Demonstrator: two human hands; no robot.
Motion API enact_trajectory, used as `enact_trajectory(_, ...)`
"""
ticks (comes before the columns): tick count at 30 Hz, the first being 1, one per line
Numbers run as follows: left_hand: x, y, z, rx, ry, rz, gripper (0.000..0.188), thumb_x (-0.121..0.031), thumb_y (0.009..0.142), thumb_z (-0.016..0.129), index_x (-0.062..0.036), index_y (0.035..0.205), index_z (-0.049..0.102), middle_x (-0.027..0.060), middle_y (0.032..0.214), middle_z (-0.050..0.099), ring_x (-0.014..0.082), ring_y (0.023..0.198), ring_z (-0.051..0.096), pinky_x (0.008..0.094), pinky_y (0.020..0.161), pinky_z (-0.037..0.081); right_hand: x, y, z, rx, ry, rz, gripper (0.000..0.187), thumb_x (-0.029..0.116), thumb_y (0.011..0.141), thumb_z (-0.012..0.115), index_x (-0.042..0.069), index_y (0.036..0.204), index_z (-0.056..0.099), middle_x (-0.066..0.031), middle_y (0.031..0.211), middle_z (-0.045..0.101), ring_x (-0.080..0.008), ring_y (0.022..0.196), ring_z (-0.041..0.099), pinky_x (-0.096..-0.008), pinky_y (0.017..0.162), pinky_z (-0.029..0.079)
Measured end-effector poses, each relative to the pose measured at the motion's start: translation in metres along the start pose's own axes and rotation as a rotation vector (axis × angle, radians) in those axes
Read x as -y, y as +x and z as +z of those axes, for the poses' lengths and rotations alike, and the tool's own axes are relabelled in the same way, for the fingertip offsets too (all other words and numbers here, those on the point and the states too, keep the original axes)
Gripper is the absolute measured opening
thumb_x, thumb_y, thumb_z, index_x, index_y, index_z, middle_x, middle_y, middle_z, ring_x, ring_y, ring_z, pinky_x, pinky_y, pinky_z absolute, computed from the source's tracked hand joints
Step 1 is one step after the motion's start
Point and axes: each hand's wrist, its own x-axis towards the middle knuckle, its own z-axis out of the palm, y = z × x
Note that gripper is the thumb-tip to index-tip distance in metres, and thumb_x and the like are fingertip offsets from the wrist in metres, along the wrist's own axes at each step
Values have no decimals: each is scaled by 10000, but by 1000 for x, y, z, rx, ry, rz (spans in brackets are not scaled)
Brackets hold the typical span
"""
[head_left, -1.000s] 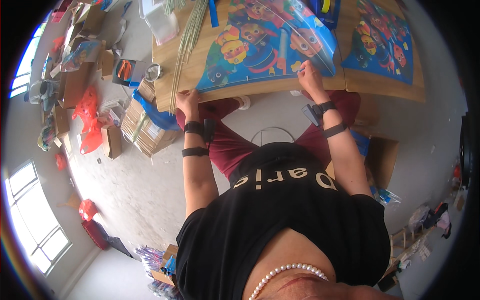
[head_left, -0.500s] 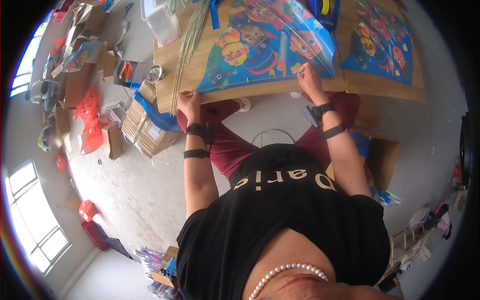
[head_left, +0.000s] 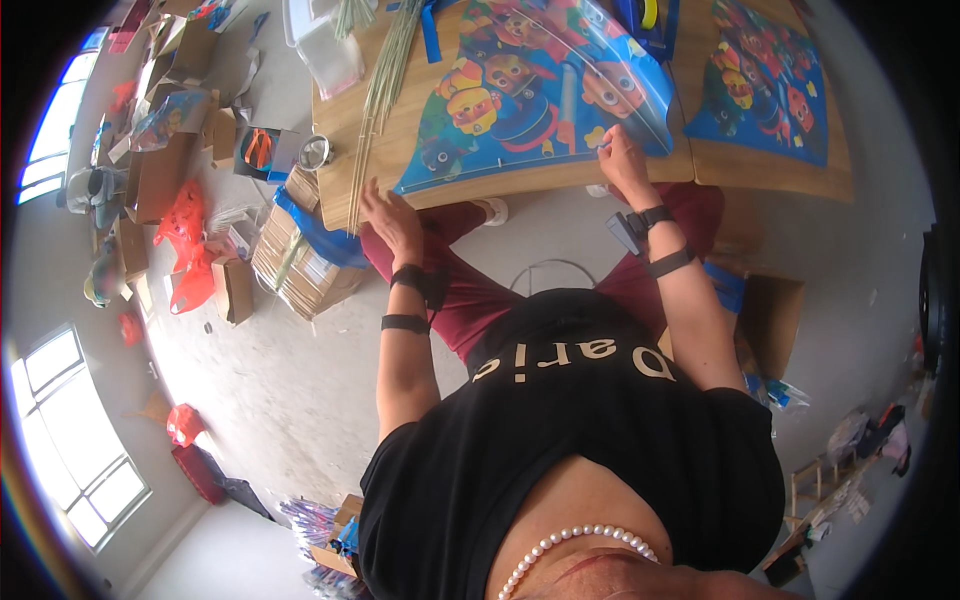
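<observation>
- Left hand (head_left: 395,225) has drawn back from the front left corner of the glossy blue cartoon-printed sheet (head_left: 500,100), its fingers now loosened and spread; the right hand (head_left: 622,160) has stayed at the sheet's front edge.
- Right fingers are closed around a small pale-blue piece (head_left: 604,144), too small to identify.
- Maroon trousers (head_left: 455,310) stand close below the front edge of the brown wooden worktop (head_left: 345,115), so the hands have only a narrow gap there.
- Along the sheet's front edge runs a thin pale rod (head_left: 530,160); between that and the worktop's edge lies a bare strip of wood.
- Just left of the left hand, long thin pale-green sticks (head_left: 388,65) reach down to the front edge, crowding that side; whether fingers touch them, I cannot tell.
- Right of the sheet, past the worktop's seam, lies a second blue cartoon-printed sheet (head_left: 768,90).
- Farther back are a blue object with a yellow ring (head_left: 650,14) and, at the left edge, a clear plastic box (head_left: 325,45).
- Beyond the left edge, a brown cardboard bundle (head_left: 310,265) and red plastic bags (head_left: 190,245) crowd the grey floor (head_left: 290,390).
</observation>
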Motion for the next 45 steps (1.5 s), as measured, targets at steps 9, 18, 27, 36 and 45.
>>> enact_trajectory(9,14,-16,-27,549,441,439,715,-381,996,569,-70,1581,299,106,1658,281,262,1548,211,500,1248,138,0,1,-1,-16,-6,-27,272,96,838,713,76,1014,507,-182,891,667,-418,884,656,-512,759,501)
enact_trajectory(18,16,-17,-28,590,435,423,760,-437,1007,546,-82,1605,240,110,1675,235,271,1560,172,497,1250,122,3,-1,-8,-11,7,-43,268,112,839,736,79,1008,531,-174,870,678,-403,867,667,-491,753,511)
enact_trajectory(27,18,-18,-28,590,424,430,794,-429,991,577,-88,1612,218,114,1675,232,273,1561,169,505,1248,125,7,-1,-9,11,35,-29,256,91,841,726,75,1018,541,-150,823,683,-387,839,676,-487,743,518)
enact_trajectory(36,15,-19,-27,564,420,443,793,-407,963,608,-82,1596,257,105,1667,250,264,1555,187,495,1253,125,6,-7,-9,-72,14,-97,281,83,836,732,66,1023,524,-141,797,663,-381,815,665,-492,724,509)
enact_trajectory(45,17,-18,-27,568,415,438,799,-398,957,619,-77,1594,259,108,1668,249,267,1556,184,499,1251,125,4,-16,-20,-108,85,-92,294,75,821,769,46,1009,545,-142,823,626,-367,772,625,-460,692,501)
